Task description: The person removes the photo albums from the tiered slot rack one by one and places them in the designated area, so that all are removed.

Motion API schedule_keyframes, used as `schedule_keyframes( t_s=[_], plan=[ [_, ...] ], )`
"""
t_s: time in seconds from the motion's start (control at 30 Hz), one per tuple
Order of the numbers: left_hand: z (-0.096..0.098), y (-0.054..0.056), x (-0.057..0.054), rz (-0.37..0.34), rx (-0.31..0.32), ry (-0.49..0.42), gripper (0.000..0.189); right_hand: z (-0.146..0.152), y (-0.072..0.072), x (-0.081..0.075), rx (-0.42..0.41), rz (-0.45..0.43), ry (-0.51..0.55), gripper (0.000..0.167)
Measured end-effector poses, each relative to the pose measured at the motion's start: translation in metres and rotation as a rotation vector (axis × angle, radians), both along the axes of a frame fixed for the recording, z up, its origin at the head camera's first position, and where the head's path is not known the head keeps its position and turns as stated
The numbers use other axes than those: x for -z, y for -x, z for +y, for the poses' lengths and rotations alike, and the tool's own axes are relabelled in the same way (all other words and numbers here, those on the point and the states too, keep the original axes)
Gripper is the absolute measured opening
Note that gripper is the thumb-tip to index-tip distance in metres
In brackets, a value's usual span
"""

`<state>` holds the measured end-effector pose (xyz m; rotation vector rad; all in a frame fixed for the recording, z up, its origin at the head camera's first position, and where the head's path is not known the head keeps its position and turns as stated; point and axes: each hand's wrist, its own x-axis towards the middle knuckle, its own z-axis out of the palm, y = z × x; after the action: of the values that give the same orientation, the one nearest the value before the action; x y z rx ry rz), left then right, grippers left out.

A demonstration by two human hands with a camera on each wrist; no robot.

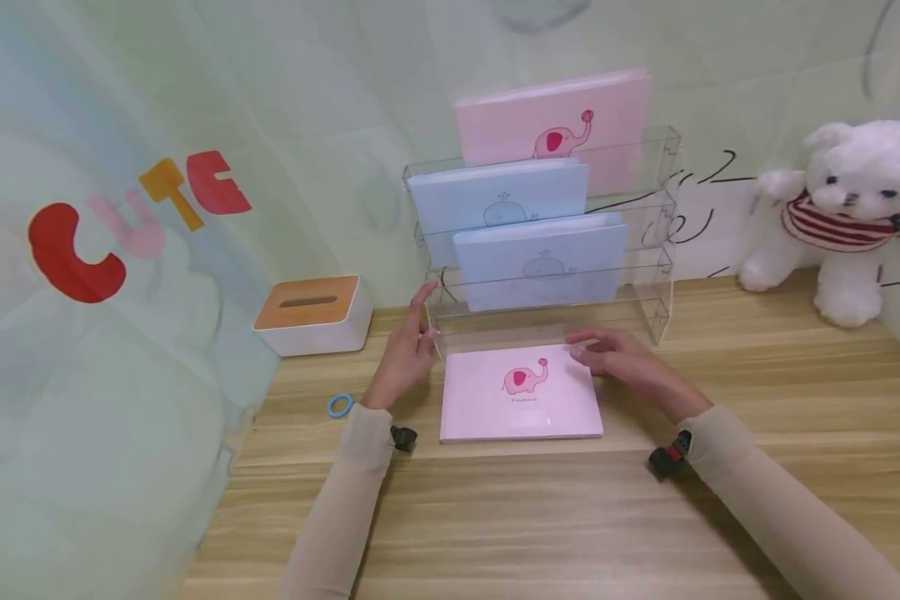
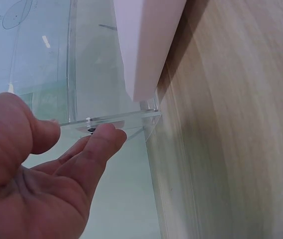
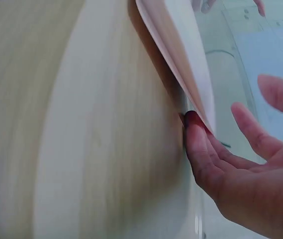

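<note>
A clear acrylic tiered display rack stands against the wall. My left hand is at its left side panel; in the left wrist view the hand pinches that panel's edge between thumb and fingers. A pink album with an elephant picture lies at the foot of the rack. My right hand is at the album's far right corner. In the right wrist view some fingertips of the hand touch the underside of the album's edge, while thumb and forefinger stand apart from it.
On the rack's tiers sit a pink elephant album and two blue whale albums, one front, one behind. A wood-topped tissue box and a blue ring lie left. A white teddy bear sits right.
</note>
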<state>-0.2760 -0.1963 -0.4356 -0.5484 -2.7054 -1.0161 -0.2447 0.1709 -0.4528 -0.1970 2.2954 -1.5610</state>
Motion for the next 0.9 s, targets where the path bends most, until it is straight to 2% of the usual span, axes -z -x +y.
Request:
schedule_keyframes(
  t_s=[0.13, 0.27, 0.53, 0.73, 0.8, 0.9],
  plan=[
    [0.0, 0.0, -0.001, -0.026, -0.004, -0.001, 0.075, 0.01, -0.006, -0.007, -0.005, 0.061, -0.038, 0.054],
    [0.0, -0.001, -0.002, -0.027, -0.002, -0.003, 0.076, 0.014, -0.014, -0.014, 0.045, 0.13, -0.048, 0.053],
    [-0.001, -0.001, 0.0, -0.024, 0.011, -0.006, 0.075, 0.015, -0.026, -0.034, 0.182, 0.385, -0.085, 0.045],
    [-0.001, 0.0, -0.001, -0.025, 0.006, -0.002, 0.075, 0.017, -0.022, -0.043, 0.329, 0.671, -0.008, 0.046],
    [-0.001, -0.001, -0.001, -0.029, 0.005, -0.004, 0.075, 0.018, -0.019, -0.046, 0.373, 0.722, -0.011, 0.048],
    [0.0, -0.001, -0.001, -0.033, 0.002, -0.003, 0.076, 0.022, -0.015, -0.053, 0.409, 0.736, -0.011, 0.053]
  ],
)
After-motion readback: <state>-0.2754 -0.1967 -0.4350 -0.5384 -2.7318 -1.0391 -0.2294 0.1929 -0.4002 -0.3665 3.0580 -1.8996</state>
